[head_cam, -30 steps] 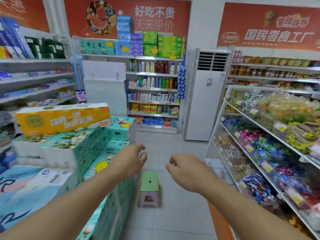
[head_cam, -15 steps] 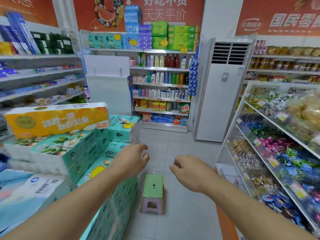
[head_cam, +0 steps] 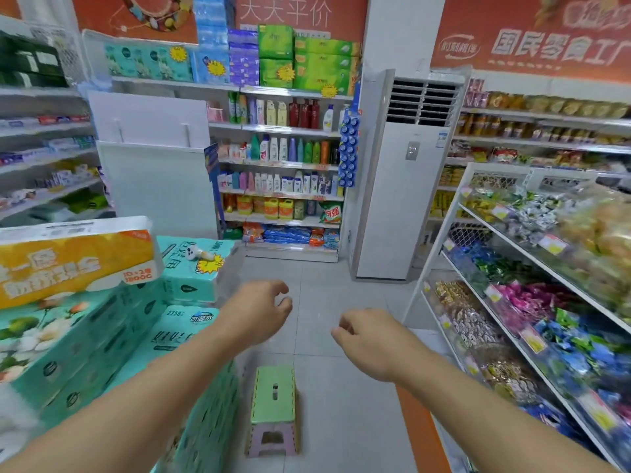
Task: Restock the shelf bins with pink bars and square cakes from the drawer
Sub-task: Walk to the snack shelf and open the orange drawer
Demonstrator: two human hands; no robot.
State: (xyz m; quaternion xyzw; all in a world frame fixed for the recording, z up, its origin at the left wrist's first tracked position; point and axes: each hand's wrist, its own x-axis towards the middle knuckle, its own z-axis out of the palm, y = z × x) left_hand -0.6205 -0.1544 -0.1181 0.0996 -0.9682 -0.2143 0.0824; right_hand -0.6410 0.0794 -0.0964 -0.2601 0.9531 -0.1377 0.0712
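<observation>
- The snack shelf with its clear bins of wrapped sweets runs along my right; that is where the stock must go, so I should turn that way first.
- The stacked tissue packs crowd my left, so I should keep my elbow in.
- The green folding stool stands on the floor ahead; I judge it worth stepping around.
- My left hand and right hand hang before me, each grip loosely curled and empty.
- No drawer, pink bars or square cakes are in view; finding the drawer comes next.
</observation>
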